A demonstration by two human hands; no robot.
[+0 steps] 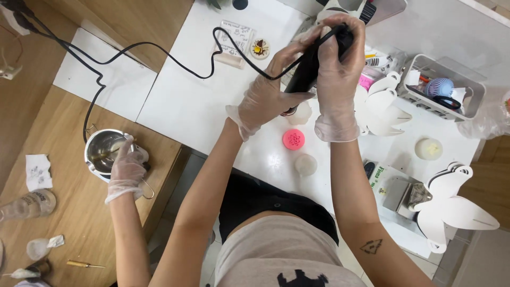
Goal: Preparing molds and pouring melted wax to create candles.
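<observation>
Both my hands wear thin clear gloves and grip a black corded hand tool (307, 72) over the white table (186, 106). My left hand (263, 98) clasps the tool's lower part. Higher up, my right hand (338, 69) wraps around its upper end. The tool's tip points down at a small translucent cup (300, 115). Just below that lie a pink round flower-patterned piece (293, 139) and a pale round piece (306, 165).
The tool's black cord (159, 53) runs left across the table. At left, another person's gloved hand (126, 170) reaches into a metal pot (101, 151) on a wooden table. On the right are white petal-shaped cutouts (451, 207), a white basket (467, 85) and a pale round candle (428, 149).
</observation>
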